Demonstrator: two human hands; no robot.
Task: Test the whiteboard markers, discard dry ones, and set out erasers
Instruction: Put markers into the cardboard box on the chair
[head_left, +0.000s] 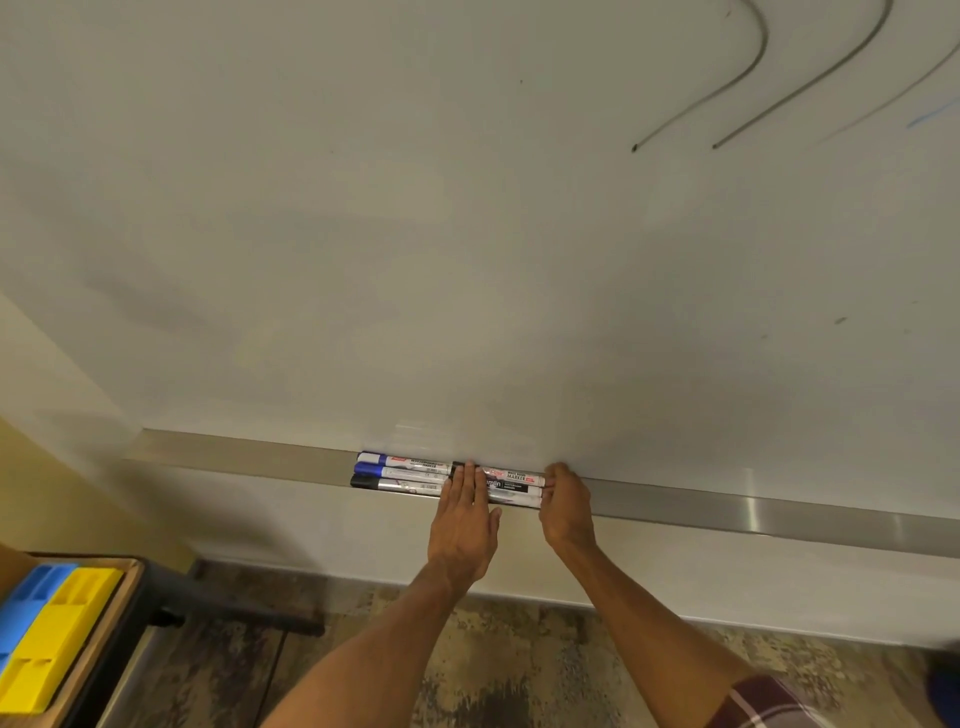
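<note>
The whiteboard markers (415, 473) lie bunched on the metal tray (727, 506) below the whiteboard (467, 234). The left hand (464, 519) lays straight fingers across them, and the right hand (566, 506) curls round their right ends. Lift one marker only, with the flat hand steadying the rest against rolling off.

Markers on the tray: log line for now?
markers: grouped on tray | left hand: flat on markers | right hand: grips marker ends | erasers: lower left, not set out

We see a brushed metal ledge (779, 512) under the glossy whiteboard (415, 234). Our markers (410, 473) look like smooth, shiny plastic.
</note>
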